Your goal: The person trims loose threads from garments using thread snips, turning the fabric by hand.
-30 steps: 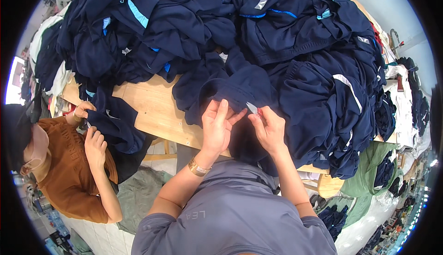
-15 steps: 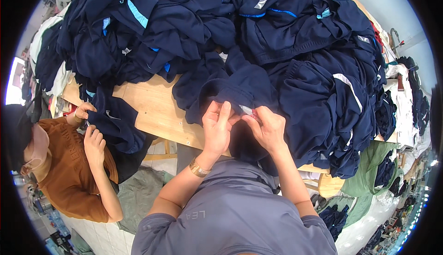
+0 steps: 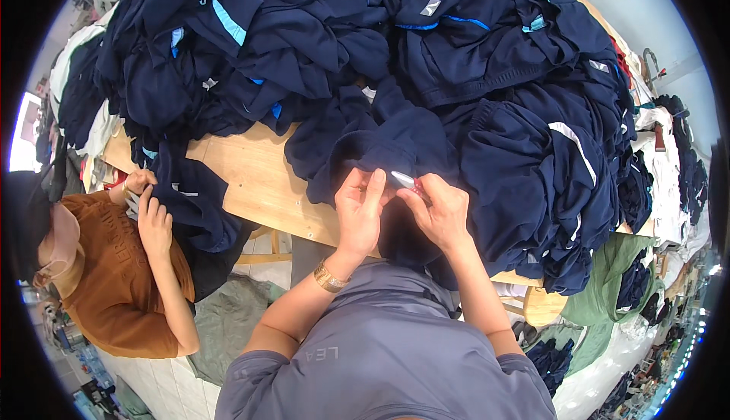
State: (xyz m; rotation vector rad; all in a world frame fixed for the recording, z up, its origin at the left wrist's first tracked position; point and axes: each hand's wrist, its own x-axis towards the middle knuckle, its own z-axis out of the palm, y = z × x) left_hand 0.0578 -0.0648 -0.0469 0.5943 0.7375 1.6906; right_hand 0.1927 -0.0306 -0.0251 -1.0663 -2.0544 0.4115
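A navy garment [image 3: 380,142] lies bunched on the table edge in front of me, part of it hanging down between my forearms. My left hand [image 3: 360,206] is closed in a pinch on its fabric, thumb against fingertips. My right hand [image 3: 441,206] grips small thread snips [image 3: 403,180]; their pale pointed blade sticks out toward the left fingertips, and a bit of pinkish red shows at the grip. Most of the snips' handle is hidden by my fingers. The blade tip is just right of my left thumb, over the dark cloth.
Large heaps of navy garments [image 3: 296,47] cover the wooden table [image 3: 262,177], with more at right [image 3: 517,177]. At left, a person in a brown top [image 3: 125,283] handles another navy garment [image 3: 199,215]. A wooden stool [image 3: 544,306] stands at lower right beside green cloth [image 3: 608,275].
The snips' blade has turned slightly and its pointed tip now shows more plainly beside my left thumb. My hands have barely moved. The neighbouring person's hands have shifted a little.
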